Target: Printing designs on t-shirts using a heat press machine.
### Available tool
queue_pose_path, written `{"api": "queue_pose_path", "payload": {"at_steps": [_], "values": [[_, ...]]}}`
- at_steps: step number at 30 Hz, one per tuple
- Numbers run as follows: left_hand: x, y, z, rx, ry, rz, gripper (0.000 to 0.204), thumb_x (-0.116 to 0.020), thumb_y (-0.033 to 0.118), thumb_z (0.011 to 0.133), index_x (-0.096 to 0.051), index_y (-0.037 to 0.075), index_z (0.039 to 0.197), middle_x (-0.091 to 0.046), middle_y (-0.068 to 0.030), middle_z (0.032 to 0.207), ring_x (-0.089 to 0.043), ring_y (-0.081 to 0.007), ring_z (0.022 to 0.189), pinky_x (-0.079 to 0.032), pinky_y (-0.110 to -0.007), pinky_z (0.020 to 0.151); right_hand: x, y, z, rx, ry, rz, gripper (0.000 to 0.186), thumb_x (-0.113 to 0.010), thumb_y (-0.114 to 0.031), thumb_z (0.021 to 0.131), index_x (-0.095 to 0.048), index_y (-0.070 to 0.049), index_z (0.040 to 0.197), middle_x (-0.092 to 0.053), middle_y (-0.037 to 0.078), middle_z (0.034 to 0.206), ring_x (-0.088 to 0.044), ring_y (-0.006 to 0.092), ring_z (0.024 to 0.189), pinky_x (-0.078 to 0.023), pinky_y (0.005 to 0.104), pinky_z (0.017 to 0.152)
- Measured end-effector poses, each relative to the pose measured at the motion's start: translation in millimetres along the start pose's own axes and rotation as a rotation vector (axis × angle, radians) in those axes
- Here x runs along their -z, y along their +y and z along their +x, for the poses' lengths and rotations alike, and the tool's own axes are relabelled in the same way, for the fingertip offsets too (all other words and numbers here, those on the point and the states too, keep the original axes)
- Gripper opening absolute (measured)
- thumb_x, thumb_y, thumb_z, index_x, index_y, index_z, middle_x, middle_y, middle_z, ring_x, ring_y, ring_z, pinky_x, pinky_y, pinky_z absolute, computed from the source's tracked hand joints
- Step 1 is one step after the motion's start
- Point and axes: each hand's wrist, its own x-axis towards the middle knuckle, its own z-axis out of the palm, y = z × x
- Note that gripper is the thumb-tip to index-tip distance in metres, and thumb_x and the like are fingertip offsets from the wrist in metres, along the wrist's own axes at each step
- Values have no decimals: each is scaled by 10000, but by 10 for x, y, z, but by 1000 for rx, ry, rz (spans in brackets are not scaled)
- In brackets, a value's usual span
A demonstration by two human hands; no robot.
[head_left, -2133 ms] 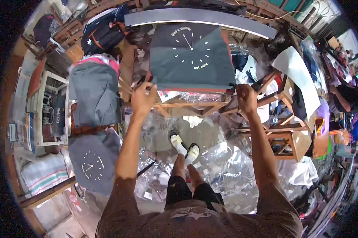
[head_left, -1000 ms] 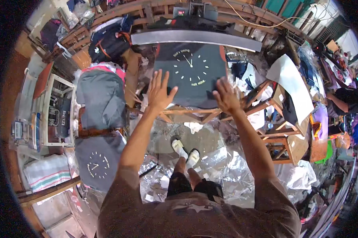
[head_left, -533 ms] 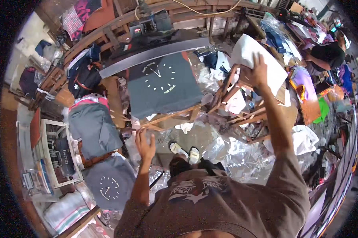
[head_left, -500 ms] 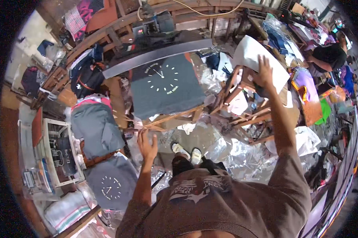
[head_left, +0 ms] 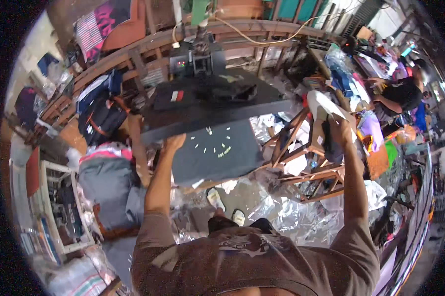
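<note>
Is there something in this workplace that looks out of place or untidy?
Yes: crumpled clear plastic lies scattered across the floor near the person's footwear, looking like loose litter rather than stored material.

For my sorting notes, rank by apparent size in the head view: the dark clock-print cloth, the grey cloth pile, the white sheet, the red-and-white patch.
Largest: dark clock-print cloth and grey cloth pile, too alike to rank
Then: white sheet
Smallest: red-and-white patch
</note>
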Motion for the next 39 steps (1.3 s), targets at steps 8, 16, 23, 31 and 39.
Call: {"api": "queue_pose_path", "payload": {"at_steps": [8, 16, 23, 31, 39], "values": [[-752, -759, 235, -185, 162, -428, 587, -425, 404, 963, -436, 41, 1425, -373, -185, 1509, -315, -385, 1399, -203, -463, 1182, 258, -1550, -324, -292, -312, -12, 187, -588, -182, 887, -698, -52, 965, -673, 231, 1040, -657, 405, 927, -535, 456, 754], [-1030, -1174, 237, -216, 279, -306, 578, -439, 385, 960, -437, 41, 1425, -383, -181, 1503, -317, -385, 1398, -196, -474, 1182, -1378, -2928, -722, -102, -208, 188, 226, -622, -219, 830, -700, -76, 987, -652, 171, 1056, -627, 361, 987, -544, 447, 832], [-1227, -884, -787, -139, 367, -183, 571, -449, 371, 958, -438, 41, 1424, -391, -179, 1499, -319, -385, 1397, -191, -482, 1182, -1801, -3725, -554, 78, -591, 221, 547, -471, -494, 910, -730, -17, 840, -688, 238, 892, -659, 392, 941, -520, 490, 855], [70, 1134, -975, -18, 427, -366, 540, -606, 332, 886, -517, 55, 1341, -403, -247, 1437, -411, -427, 1285, -305, -525, 1067, -2052, -3041, -392, 314, -564, 90, 500, -577, -345, 893, -502, -175, 1358, -382, 167, 1483, -494, 390, 1221, -454, 490, 960], [-511, 1286, -863, -104, 481, -11, 723, -620, 485, 832, -459, 81, 1410, -292, -264, 1517, -257, -425, 1411, -199, -625, 1102, 289, -2935, -95, 926, -999, 787, 467, -571, -328, 973, -532, -55, 1350, -552, 178, 1363, -617, 330, 1131, -468, 423, 990]]}}
